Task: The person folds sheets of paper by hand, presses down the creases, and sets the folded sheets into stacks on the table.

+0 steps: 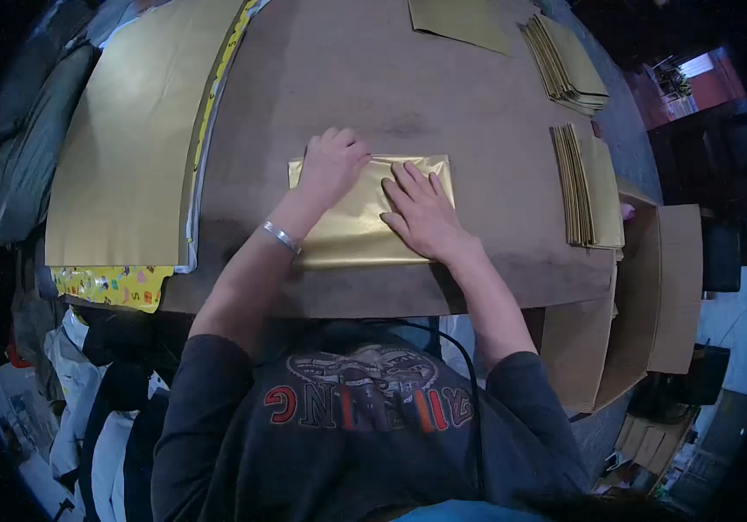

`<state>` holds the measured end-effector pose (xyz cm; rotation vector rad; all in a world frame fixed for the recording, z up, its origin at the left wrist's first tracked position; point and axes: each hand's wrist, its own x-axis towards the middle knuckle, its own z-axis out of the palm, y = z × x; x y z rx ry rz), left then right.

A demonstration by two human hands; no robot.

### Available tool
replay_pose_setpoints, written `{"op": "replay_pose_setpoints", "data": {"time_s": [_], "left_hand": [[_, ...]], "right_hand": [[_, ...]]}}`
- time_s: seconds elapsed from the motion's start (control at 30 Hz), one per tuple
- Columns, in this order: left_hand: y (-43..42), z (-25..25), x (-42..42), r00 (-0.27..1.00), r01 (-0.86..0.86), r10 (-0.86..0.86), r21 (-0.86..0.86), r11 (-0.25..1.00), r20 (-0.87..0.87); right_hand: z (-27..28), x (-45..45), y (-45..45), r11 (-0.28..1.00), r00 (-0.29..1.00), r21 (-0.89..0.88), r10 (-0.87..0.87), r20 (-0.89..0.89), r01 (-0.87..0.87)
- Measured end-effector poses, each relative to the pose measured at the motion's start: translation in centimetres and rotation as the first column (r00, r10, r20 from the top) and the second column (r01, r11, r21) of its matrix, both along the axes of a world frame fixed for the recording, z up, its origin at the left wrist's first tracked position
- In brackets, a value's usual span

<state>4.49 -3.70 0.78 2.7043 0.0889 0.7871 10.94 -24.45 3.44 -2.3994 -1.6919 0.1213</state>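
A shiny gold paper sheet (347, 230), seemingly folded into a rectangle, lies on the table in front of me. My left hand (331, 167) is curled at its far edge, fingers bent and closed around the paper there; the fingertips are partly hidden. Flat on the right part of the sheet rests my right hand (425, 209), its fingers spread and pressing down on the surface.
A stack of large gold sheets (130, 148) lies at the left over yellow printed wrapping (117, 287). Folded gold bundles stand at the right, one nearer (586, 187) and one farther (565, 65). Another gold piece (460, 22) lies at the back. An open cardboard box (634, 296) adjoins the table's right edge.
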Motion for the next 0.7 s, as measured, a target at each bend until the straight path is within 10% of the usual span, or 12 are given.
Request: {"op": "replay_pose_setpoints", "data": {"time_s": [0.07, 0.23, 0.47, 0.7], "left_hand": [[-1.2, 0.5, -0.5, 0.994, -0.063, 0.050, 0.133, 0.989, 0.096], [-6.0, 1.7, -4.5, 0.973, 0.177, -0.203, -0.213, 0.961, -0.107], [-3.0, 1.6, -6.8, 0.901, 0.102, -0.074, 0.043, 0.994, -0.428], [-1.6, 1.7, -6.5, 0.935, 0.115, -0.075, 0.095, 0.989, -0.347]], "right_hand": [[0.0, 0.7, 0.0, 0.991, 0.996, -0.105, -0.083, -0.021, 0.081], [-0.8, 1.1, -0.3, 0.993, 0.997, -0.101, -0.057, 0.053, 0.062], [-0.6, 0.5, 0.3, 0.963, 0.975, -0.156, -0.221, 0.022, 0.222], [0.1, 0.5, 0.4, 0.953, 0.974, -0.201, -0.225, 0.034, 0.227]]}}
